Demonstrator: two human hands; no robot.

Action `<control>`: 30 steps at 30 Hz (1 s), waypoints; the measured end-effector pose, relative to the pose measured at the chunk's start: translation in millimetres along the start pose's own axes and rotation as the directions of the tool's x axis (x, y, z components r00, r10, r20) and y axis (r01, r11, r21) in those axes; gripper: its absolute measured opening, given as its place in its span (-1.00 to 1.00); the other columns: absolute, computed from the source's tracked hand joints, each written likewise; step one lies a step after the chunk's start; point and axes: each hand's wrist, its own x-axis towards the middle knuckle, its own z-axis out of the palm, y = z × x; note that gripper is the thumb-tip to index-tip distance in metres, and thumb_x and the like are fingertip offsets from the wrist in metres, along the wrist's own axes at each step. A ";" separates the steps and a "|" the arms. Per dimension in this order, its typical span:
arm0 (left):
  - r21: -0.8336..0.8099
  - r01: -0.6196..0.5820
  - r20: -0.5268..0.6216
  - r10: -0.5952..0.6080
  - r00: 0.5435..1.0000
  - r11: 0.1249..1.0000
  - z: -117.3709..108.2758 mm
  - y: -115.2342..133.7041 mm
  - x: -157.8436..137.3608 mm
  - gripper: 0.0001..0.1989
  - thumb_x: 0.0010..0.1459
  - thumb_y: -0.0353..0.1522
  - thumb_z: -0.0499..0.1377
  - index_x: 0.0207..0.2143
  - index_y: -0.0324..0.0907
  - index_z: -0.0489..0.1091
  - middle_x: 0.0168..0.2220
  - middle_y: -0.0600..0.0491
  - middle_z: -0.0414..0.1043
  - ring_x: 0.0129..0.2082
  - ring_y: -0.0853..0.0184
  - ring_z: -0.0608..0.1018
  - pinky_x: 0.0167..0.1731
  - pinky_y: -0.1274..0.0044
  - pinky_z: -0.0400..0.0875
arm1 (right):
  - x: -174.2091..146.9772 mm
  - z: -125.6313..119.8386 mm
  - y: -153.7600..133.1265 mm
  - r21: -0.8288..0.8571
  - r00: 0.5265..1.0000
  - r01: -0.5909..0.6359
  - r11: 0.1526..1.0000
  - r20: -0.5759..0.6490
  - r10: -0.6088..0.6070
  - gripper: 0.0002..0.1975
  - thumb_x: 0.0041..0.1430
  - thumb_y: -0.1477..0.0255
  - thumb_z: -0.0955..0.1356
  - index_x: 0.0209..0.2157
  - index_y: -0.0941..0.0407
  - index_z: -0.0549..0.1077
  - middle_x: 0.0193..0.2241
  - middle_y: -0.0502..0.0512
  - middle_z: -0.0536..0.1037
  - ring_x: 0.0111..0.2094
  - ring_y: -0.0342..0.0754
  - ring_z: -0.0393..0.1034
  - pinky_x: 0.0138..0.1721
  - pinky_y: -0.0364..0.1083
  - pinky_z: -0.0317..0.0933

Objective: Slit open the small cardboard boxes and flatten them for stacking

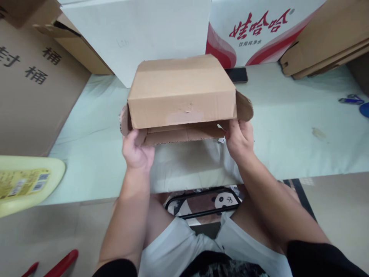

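Carton (183,82), 1, front open, over the worktop (288,134). Left hand (137,151): fingers clamped on its near left corner. Right hand (240,140): likewise, near right. White box (138,34) behind.

Matt cardboard box (182,90) (front scuffed rough), wrinkled cloth-like cover (288,127)

On the pale green cover (288,150), we saw a dark flat slab (241,75) just in front of a red-and-white carton (259,32). To the right we had cardboard sheets (325,42), a small blue-and-silver object (352,100) and a round blue one (365,110). To our left stood a brown carton (31,104) with black characters, near a labelled yellow-green piece (56,171); below, we noticed a red bar (62,264) and a panda print (221,200).
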 end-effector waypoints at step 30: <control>0.055 0.087 -0.052 -0.085 0.995 0.995 -43.0 28.5 3.0 -0.30 -0.06 -0.18 0.08 0.20 0.05 0.41 0.01 0.05 0.62 0.35 -0.05 0.38 0.41 0.09 0.19 | 13.4 -21.1 -0.2 -0.362 0.976 0.210 0.908 0.131 -0.173 -0.29 0.06 0.24 0.50 0.23 -0.05 0.30 0.27 0.23 0.35 0.17 0.11 0.40 -0.07 0.05 0.51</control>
